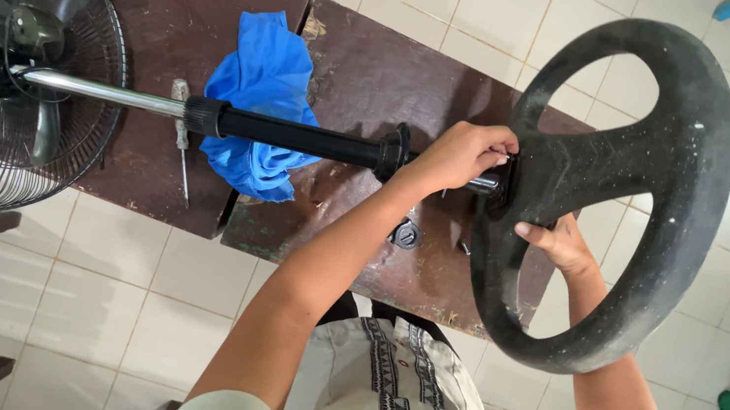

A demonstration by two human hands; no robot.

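Hands work at a round black fan base (pixel 678 190) at three o'clock: the right hand (pixel 558 244) lies against its spoke with fingers spread, while the left hand (pixel 462 152) closes around the black pole (pixel 297 136). Farther off, toward nine o'clock, the pole crosses a blue cloth (pixel 262 77) and a brown table (pixel 179 12) to the fan head (pixel 12 53).

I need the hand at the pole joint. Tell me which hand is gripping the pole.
The left hand wraps the fan pole where it meets the round base; the right hand only steadies the base from behind.

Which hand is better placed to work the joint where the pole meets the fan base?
Left hand: it grips the pole right at the hub of the round base. Right hand sits behind a spoke, apparently steadying it.
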